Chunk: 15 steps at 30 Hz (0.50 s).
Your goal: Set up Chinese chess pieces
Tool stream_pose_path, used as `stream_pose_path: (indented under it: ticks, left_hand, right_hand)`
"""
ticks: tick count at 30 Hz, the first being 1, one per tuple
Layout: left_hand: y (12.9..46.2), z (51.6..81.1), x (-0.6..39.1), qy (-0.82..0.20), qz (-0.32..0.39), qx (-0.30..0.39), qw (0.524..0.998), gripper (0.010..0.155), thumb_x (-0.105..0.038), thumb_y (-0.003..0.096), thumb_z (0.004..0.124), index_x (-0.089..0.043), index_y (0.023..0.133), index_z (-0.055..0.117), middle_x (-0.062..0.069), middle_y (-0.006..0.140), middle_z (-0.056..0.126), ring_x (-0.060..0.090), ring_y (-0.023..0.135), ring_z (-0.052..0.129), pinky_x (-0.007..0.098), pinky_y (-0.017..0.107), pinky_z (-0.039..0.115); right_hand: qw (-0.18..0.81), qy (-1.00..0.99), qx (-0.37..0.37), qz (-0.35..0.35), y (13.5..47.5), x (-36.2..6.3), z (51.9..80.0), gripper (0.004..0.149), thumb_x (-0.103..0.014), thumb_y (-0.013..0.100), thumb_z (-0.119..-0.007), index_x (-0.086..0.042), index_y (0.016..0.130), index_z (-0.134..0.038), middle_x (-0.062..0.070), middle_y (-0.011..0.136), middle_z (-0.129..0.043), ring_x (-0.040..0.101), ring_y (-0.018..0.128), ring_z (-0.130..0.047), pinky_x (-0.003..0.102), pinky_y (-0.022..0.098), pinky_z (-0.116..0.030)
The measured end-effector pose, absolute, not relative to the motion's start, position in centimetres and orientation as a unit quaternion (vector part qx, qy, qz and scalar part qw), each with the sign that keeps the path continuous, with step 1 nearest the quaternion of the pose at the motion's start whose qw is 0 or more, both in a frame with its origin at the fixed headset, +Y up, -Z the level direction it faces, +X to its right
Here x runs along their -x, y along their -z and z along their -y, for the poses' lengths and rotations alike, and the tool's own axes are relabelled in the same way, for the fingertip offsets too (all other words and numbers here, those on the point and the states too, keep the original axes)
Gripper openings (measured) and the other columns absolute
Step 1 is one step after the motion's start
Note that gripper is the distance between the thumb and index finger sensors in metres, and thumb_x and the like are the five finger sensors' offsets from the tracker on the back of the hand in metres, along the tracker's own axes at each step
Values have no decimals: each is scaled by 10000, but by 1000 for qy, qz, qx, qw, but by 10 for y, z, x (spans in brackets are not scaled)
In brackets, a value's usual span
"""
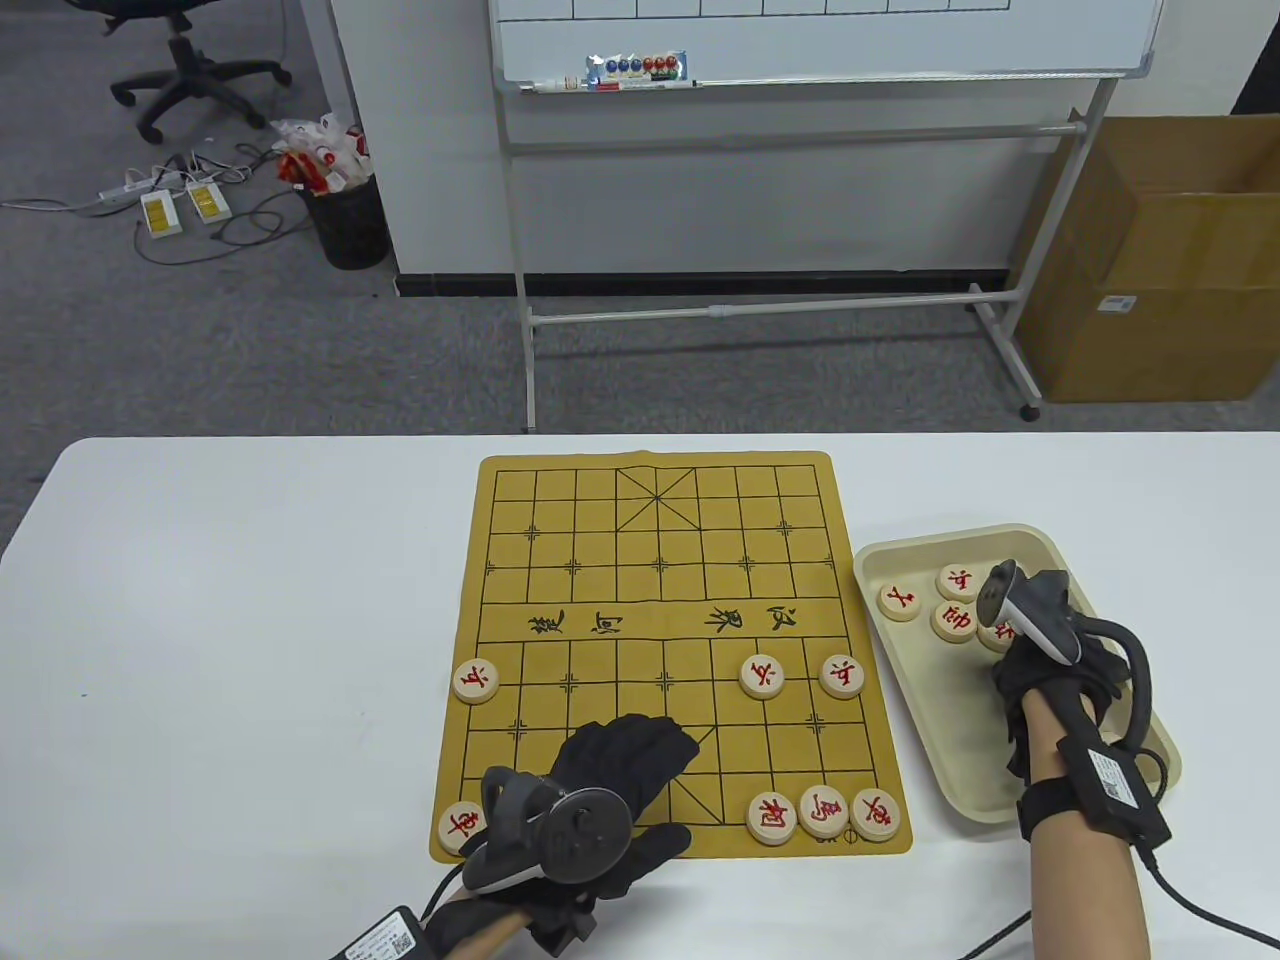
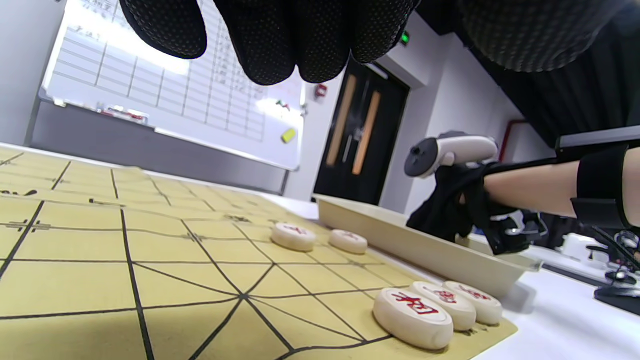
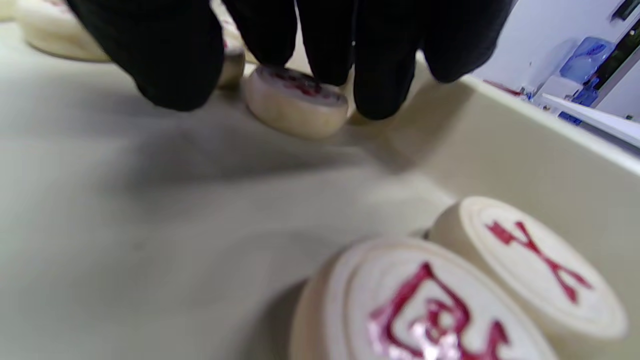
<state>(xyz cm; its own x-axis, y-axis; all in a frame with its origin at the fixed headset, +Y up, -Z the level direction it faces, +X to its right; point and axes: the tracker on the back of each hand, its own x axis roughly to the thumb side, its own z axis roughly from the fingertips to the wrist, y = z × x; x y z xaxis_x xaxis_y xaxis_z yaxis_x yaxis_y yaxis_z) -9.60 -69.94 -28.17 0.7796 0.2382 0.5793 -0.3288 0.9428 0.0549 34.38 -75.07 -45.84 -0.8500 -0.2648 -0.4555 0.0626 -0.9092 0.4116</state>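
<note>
The yellow board (image 1: 660, 560) lies mid-table with round wooden pieces with red characters: three (image 1: 823, 810) at its near right corner, one (image 1: 460, 827) at its near left corner, three on the soldier row (image 1: 762, 676). My left hand (image 1: 650, 740) hovers over the near middle of the board; in the left wrist view its fingertips (image 2: 280, 45) hang empty above the grid. My right hand (image 1: 1005, 640) reaches into the beige tray (image 1: 950, 720). In the right wrist view its fingers (image 3: 380, 90) touch a piece (image 3: 295, 102) lying on the tray floor, thumb just apart.
Other loose pieces (image 1: 900, 601) lie at the tray's far end, and two (image 3: 530, 270) lie close under my right wrist by the tray wall (image 3: 525, 150). The tray stands right of the board. A whiteboard stand and a cardboard box stand beyond the table.
</note>
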Motion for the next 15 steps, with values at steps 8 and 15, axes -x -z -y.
stream_pose_path:
  ticks: [8, 15]
  left_hand:
    - [283, 701, 96, -148, 293, -76, 941, 791, -608, 358, 709, -297, 1058, 509, -15, 1145, 600, 255, 1082, 651, 591, 779, 573]
    - [281, 701, 95, -147, 296, -79, 941, 790, -608, 360, 707, -298, 1059, 506, -16, 1147, 596, 255, 1084, 648, 590, 781, 570]
  right_hand:
    - [116, 940, -265, 183, 458, -346, 750, 737, -458, 441, -857, -209, 1087, -604, 142, 1041, -772, 324, 853, -911, 570, 733, -641]
    - [82, 952, -250, 154, 454, -348, 742, 744, -453, 420, -886, -195, 1069, -628, 163, 1023, -783, 318, 827, -924, 568, 729, -652]
